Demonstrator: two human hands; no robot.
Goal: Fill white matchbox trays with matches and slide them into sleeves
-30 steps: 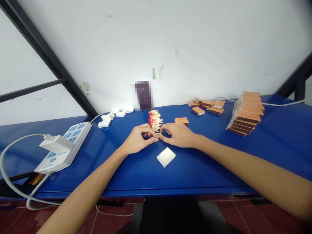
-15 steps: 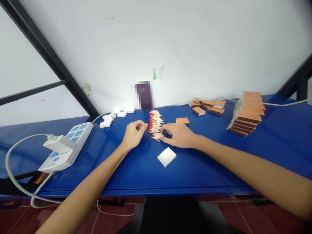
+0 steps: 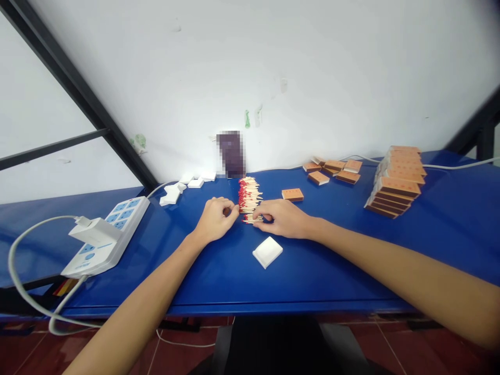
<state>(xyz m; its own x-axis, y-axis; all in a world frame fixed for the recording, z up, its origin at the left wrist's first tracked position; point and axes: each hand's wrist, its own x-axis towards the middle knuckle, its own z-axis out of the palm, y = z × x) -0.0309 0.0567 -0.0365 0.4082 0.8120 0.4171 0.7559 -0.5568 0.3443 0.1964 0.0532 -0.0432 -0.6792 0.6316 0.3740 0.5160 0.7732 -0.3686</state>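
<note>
A pile of red-headed matches (image 3: pixel 249 195) lies on the blue table, heads to the left and sticks to the right. Just in front of it is a smaller bunch of matches (image 3: pixel 248 219). My right hand (image 3: pixel 287 217) reaches in from the right, its thumb and fingers closed around the stick ends of this bunch. On the other side, my left hand (image 3: pixel 215 219) is curled, thumb and index finger together beside the red heads, with nothing visible in it. Nearer to me lies a white matchbox tray (image 3: pixel 267 252).
An orange matchbox (image 3: pixel 292 195) lies behind my right hand. More matchboxes (image 3: pixel 335 167) are scattered by the wall, beside a tall stack of matchboxes (image 3: pixel 396 182). Small white trays (image 3: pixel 171 195) and a power strip (image 3: pixel 113 234) with a plugged-in charger are on the left.
My right hand has shifted slightly left, its fingers closing further over the small bunch of matches. My left hand has turned a little, its fingertips still near the match heads.
</note>
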